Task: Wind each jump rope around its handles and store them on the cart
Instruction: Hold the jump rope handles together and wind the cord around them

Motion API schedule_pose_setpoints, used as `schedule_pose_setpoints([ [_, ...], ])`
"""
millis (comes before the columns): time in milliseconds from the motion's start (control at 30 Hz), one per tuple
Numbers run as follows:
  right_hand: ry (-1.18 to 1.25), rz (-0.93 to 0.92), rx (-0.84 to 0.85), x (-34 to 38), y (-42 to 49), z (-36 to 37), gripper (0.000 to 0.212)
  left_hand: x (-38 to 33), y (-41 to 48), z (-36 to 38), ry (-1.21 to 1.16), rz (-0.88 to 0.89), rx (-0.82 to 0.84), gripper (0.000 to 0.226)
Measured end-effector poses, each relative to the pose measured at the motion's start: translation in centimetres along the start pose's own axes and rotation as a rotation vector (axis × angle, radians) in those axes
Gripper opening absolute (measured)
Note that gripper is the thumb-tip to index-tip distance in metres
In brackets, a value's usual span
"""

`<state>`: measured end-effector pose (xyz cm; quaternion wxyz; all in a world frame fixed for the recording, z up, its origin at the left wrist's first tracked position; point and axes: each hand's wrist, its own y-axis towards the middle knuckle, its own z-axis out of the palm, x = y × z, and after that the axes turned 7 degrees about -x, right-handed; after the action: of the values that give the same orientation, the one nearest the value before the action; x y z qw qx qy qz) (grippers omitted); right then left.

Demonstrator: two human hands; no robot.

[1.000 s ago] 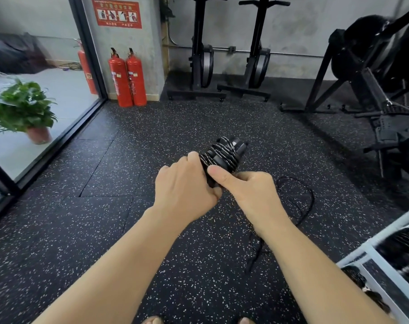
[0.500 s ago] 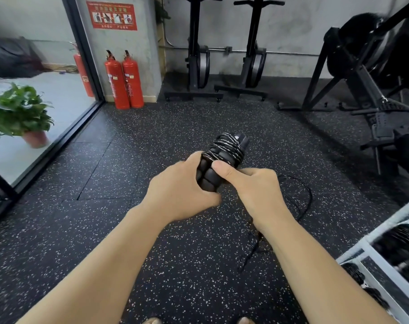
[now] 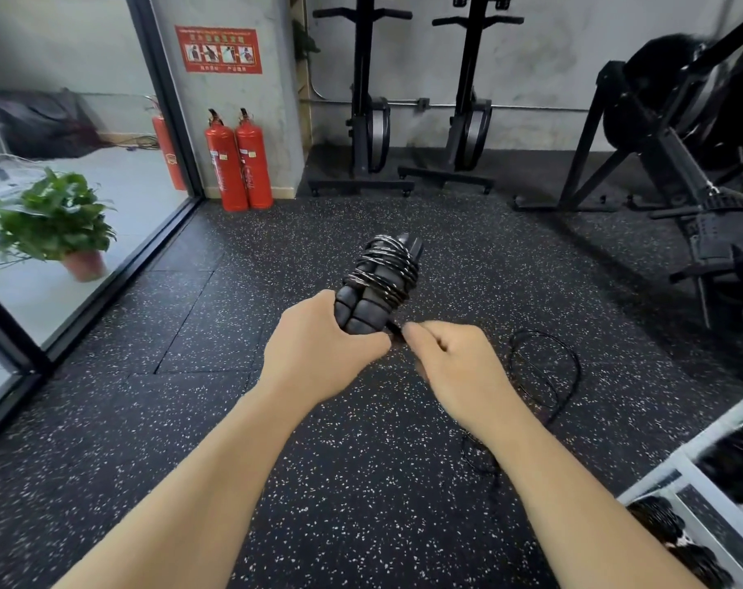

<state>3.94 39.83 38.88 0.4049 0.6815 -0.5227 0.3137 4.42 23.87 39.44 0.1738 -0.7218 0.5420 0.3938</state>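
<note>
My left hand (image 3: 319, 354) grips the lower end of two black jump-rope handles (image 3: 378, 286) held side by side and pointing away from me. Several turns of thin black rope circle their upper half. My right hand (image 3: 455, 367) pinches the rope just below and to the right of the handles. The loose rest of the rope (image 3: 544, 376) trails in loops on the floor to the right, partly hidden behind my right forearm. The white cart (image 3: 676, 486) shows at the lower right corner, with dark wound ropes on its shelves.
Black speckled rubber flooring (image 3: 191, 418) spreads all around. Two red fire extinguishers (image 3: 240, 163) stand by the pillar. A glass wall and a potted plant (image 3: 55, 223) are on the left. Black exercise machines (image 3: 676, 163) line the back and right.
My right hand has drawn back from the wound part of the handles to just below and right of them, pinching the rope. The handles sit a little more upright.
</note>
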Motion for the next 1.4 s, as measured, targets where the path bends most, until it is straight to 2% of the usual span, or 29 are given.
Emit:
schedule_pose_setpoints([
  [233, -0.392, -0.233, -0.153, -0.2, -0.7, -1.1, 0.052, 0.7, 0.4, -0.7, 0.277, 0.02, -0.032, 0.03],
  [333, -0.454, -0.284, -0.236, 0.4, -0.8, -1.4, 0.055, 0.6, 0.4, -1.0, 0.4, 0.05, -0.082, 0.031],
  [500, -0.467, -0.419, -0.318, 0.8, -0.2, -0.8, 0.058, 0.0, -0.4, -0.1, 0.678, 0.243, -0.093, 0.033],
  [600, -0.499, -0.416, -0.337, 0.6, 0.8, -1.1, 0.061, -0.6, -0.9, 0.7, 0.777, 0.378, -0.056, 0.032],
  [767, -0.612, -0.427, -0.212, 0.1, 2.1, -2.4, 0.064, -1.4, -2.0, 1.5, 0.874, 0.615, 0.064, 0.032],
  [933, -0.638, -0.386, -0.099, -0.8, 2.5, -2.8, 0.065, -1.4, -2.0, 1.1, 0.829, 0.779, 0.254, 0.036],
  [1067, -0.638, -0.305, -0.023, -1.5, 3.0, -3.3, 0.068, -1.3, -2.3, 1.0, 0.77, 0.924, 0.29, 0.034],
  [1200, -0.316, -0.121, 0.142, -2.3, 3.1, -4.1, 0.067, -1.0, -2.7, 1.0, 0.609, 1.056, 0.293, 0.035],
  [1300, -0.129, 0.014, 0.234, -2.7, 2.9, -4.2, 0.06, -1.0, -2.6, 0.6, 0.493, 1.053, 0.28, 0.015],
  [1400, -0.066, 0.102, 0.301, -2.9, 2.7, -4.0, 0.058, -1.2, -2.8, 0.7, 0.444, 1.018, 0.301, 0.012],
])
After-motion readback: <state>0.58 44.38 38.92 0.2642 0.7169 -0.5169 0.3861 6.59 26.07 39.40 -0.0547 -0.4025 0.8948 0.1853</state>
